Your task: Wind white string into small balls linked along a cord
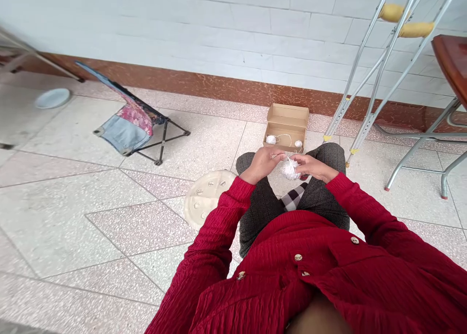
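A ball of white yarn (291, 169) is held above my lap. My right hand (314, 167) grips it from the right side, fingers curled over its edge. On the other side, my left hand (265, 163) has its fingertips pinched together at the top of the ball, where a yarn strand appears to run; the exact grip is too small to see clearly. Just beyond my hands, an open cardboard box (286, 114) sits on the floor. Inside it lie a small white yarn ball (270, 139) at the left and a smaller one (298, 144) at the right, with a loose strand curving between.
A folding chair (131, 125) stands to the left, with a pale plate (53, 98) farther off. Beside my left knee is a round cream stool or lid (206, 198). Crutches (375, 76) lean on the wall at right, near a brown-topped metal-legged seat (452, 66).
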The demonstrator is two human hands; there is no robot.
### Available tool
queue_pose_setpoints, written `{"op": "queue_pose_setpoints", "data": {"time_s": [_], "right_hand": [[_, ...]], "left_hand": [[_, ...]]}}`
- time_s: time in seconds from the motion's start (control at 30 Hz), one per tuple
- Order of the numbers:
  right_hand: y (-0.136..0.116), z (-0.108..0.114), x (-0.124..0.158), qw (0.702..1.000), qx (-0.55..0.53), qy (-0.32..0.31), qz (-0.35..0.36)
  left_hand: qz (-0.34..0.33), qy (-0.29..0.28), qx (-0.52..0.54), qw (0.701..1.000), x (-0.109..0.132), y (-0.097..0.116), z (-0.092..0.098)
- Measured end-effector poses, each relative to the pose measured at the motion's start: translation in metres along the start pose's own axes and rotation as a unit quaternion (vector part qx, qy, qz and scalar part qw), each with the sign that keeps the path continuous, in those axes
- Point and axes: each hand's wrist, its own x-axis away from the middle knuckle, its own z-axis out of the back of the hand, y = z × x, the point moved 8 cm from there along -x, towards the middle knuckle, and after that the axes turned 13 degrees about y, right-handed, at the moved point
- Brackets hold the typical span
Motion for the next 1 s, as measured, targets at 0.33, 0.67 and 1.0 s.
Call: {"op": "queue_pose_setpoints", "data": {"time_s": [0.33,0.67,1.0], "right_hand": [[-0.096,0.019,0.015,0.974,-0.154,0.089,0.142],[-0.079,0.059,-0.019,0.881,0.256,0.313,0.246],[-0.037,0.000,0.023,0.995,-0.063,-0.063,0.038]], "left_hand": [[0.076,-0.019,0.088,0.993,0.011,-0.011,-0.018],[0.044,-0.037,0.036,0.998,0.018,0.009,-0.008],[0.033,-0.045,0.055,0.997,0.007,0.000,-0.009]]}}
